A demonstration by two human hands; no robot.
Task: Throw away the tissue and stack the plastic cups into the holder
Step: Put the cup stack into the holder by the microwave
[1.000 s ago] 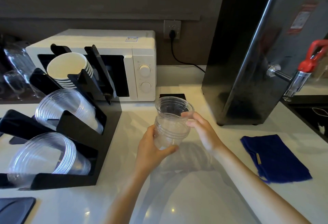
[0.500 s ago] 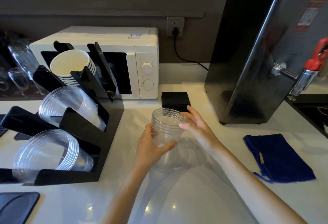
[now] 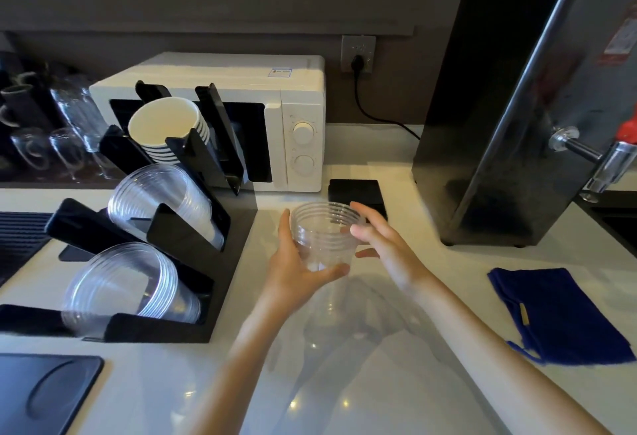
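A short nested stack of clear plastic cups (image 3: 322,240) is held upright above the white counter, at centre. My left hand (image 3: 293,265) wraps around its left side and base. My right hand (image 3: 382,245) touches the rim from the right, fingers spread. The black cup holder (image 3: 193,255) stands to the left, with clear cups lying in its front slot (image 3: 127,290) and middle slot (image 3: 162,200), and white paper cups (image 3: 169,128) in the back slot. No tissue is in view.
A white microwave (image 3: 275,117) stands behind the holder. A small black box (image 3: 356,191) sits just beyond the cups. A tall steel water boiler (image 3: 517,107) with a tap rises at right. A blue cloth (image 3: 555,314) lies at right, a black tray (image 3: 44,390) at bottom left.
The top cup has been pushed down into the stack, which is now shorter. Both hands with the stack have shifted slightly.
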